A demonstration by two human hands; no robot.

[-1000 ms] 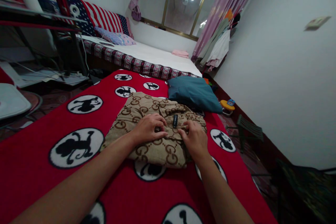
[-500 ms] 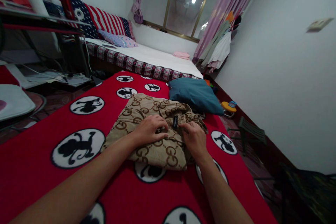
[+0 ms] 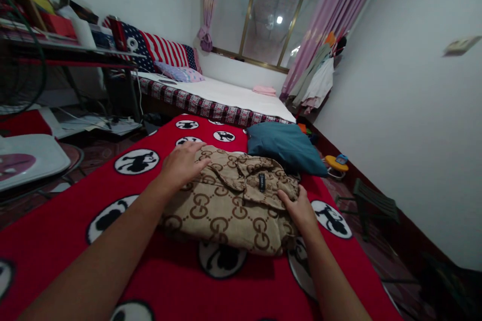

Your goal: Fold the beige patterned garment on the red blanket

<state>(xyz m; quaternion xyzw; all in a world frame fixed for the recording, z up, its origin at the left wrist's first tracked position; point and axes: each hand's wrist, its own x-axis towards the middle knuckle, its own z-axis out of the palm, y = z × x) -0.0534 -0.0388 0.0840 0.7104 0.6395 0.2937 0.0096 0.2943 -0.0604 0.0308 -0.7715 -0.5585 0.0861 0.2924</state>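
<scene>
Both hands are on the folded tan garment (image 3: 229, 203), which lies mid-way across the red blanket (image 3: 75, 241) on the bed, just short of the teal pillow (image 3: 286, 146). Your left hand (image 3: 183, 163) lies flat and spread on the far left corner, grip released. Your right hand (image 3: 300, 206) pinches the right edge by the collar, grip closed on cloth. Reads as mid-fold: squaring up the bundle. Next move likely needs the left palm to pin while the right tucks that loose edge in, without dragging the stack.

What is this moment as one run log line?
left hand: flat on tan shirt | right hand: at shirt edge | red blanket
</scene>
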